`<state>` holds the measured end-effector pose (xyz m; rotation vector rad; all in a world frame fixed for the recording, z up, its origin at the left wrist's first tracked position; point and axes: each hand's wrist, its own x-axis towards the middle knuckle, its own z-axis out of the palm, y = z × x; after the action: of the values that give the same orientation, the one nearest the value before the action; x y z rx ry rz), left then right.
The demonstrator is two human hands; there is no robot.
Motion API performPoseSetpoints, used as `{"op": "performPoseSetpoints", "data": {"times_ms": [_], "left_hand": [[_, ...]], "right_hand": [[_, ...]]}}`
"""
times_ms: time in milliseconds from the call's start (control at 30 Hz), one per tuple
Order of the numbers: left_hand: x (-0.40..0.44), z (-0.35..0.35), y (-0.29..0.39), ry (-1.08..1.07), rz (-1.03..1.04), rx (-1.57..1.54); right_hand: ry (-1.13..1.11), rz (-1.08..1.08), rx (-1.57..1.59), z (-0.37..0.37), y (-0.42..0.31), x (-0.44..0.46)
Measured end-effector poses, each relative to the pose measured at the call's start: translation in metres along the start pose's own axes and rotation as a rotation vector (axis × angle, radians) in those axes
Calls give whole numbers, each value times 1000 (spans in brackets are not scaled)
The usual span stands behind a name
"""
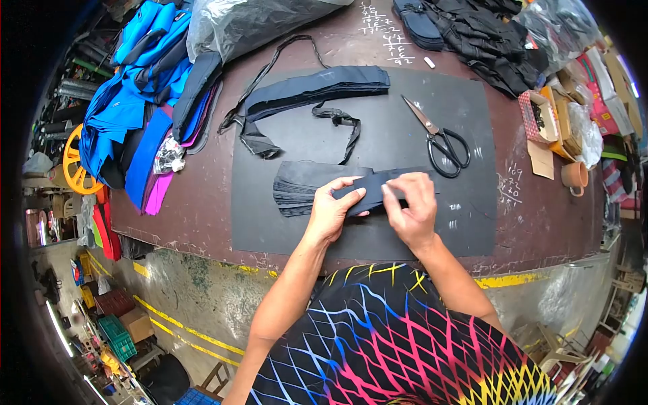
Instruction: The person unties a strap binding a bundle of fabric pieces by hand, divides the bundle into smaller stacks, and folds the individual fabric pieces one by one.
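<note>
The left hand (pixel 329 209) is pinching a dark fabric strip (pixel 372 183), its thumb lying on top and its other fingers curling nearly closed beneath. The right hand (pixel 413 210) is bending its fingers over the strip's right part; whether they are gripping it, I cannot tell. The strip is lying between both hands, above a black mat (pixel 466 229) on the table (pixel 189 219), and a fanned stack of dark strips (pixel 291 194) is spreading just left of it. At the right, a red-patterned box (pixel 529 120) is holding small dark items, too small to identify. A brown cup (pixel 574 176) is standing nearby, its contents not showing clearly. The top edge is cutting off a grey plastic bag (pixel 253 30).
</note>
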<state>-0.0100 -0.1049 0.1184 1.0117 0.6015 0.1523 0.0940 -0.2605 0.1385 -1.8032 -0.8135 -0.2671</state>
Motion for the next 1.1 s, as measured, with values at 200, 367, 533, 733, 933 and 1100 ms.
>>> {"op": "performPoseSetpoints", "data": {"times_ms": [200, 367, 533, 733, 933, 1100], "left_hand": [[2, -1, -3, -3, -7, -41], [-4, -2, 1, -27, 3, -66], [-2, 2, 1, -17, 6, -23], [3, -3, -3, -19, -2, -14], [2, -2, -4, -48, 12, -32], [0, 0, -2, -13, 7, -6]], "right_hand": [[-220, -26, 16, 5, 11, -8], [-244, -41, -6, 7, 17, -8], [-24, 1, 60, 1, 11, -5], [-229, -88, -21, 0, 2, -5], [-257, -86, -7, 5, 21, -9], [-50, -68, 5, 5, 16, -6]]}}
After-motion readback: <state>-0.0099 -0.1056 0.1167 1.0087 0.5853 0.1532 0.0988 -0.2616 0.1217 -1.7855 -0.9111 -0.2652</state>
